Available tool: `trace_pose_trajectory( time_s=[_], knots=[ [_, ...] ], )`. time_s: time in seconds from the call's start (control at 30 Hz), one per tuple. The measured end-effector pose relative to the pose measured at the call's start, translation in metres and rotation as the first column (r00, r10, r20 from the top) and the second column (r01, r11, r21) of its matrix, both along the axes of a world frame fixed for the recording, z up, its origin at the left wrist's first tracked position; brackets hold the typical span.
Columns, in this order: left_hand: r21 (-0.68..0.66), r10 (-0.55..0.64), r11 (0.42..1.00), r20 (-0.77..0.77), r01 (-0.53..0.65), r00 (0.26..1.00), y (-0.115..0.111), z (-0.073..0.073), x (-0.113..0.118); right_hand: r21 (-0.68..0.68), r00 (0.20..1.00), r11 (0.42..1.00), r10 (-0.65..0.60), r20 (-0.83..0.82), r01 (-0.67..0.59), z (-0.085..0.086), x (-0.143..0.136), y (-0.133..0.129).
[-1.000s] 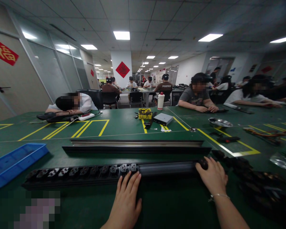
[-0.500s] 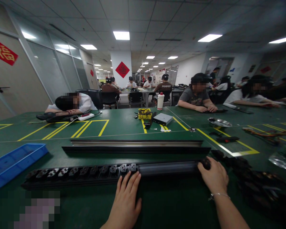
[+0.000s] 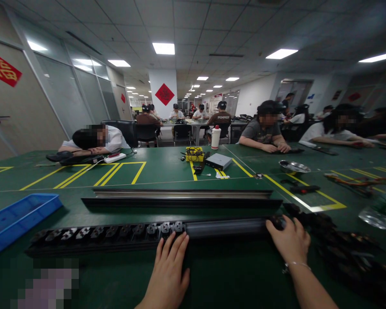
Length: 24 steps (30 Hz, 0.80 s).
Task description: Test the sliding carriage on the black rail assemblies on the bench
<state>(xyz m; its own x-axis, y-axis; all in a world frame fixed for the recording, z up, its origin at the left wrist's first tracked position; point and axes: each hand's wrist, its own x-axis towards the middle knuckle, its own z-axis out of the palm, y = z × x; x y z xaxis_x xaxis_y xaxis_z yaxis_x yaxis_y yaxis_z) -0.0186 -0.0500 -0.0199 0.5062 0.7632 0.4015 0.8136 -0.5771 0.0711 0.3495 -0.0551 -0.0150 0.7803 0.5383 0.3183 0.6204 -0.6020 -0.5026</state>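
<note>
Modules [image 3: 124,231], some silvery, part-fill the black strip [image 3: 225,228], left fingers [image 3: 167,248] outstretched, right fingers [image 3: 289,226] gripping a dark piece [image 3: 278,221].

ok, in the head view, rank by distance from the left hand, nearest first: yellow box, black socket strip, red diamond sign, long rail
From the left hand:
1. Black socket strip: at its fingertips
2. Long rail: just beyond the strip
3. Yellow box: farther across the table
4. Red diamond sign: on the pillar, beyond the table
</note>
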Motion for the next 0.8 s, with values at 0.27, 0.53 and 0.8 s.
trace_pose_trajectory(
  time_s=[0.27, 0.53, 0.8],
  knots=[
    [0.022, 0.000, 1.000, 0.004, 0.000, 1.000, -0.001, 0.001, 0.000, 0.023, 0.999, 1.000, -0.013, -0.038, 0.014, 0.005, 0.005, -0.002],
    [-0.017, -0.001, 1.000, 0.002, 0.001, 1.000, -0.001, 0.002, 0.000, 0.030, 0.987, 0.995, -0.086, -0.135, 0.091, 0.012, 0.002, -0.005],
    [-0.005, -0.001, 1.000, 0.004, 0.001, 1.000, -0.001, 0.001, -0.001, 0.051, 0.977, 0.989, -0.127, -0.171, 0.137, 0.019, 0.002, -0.007]
  ],
)
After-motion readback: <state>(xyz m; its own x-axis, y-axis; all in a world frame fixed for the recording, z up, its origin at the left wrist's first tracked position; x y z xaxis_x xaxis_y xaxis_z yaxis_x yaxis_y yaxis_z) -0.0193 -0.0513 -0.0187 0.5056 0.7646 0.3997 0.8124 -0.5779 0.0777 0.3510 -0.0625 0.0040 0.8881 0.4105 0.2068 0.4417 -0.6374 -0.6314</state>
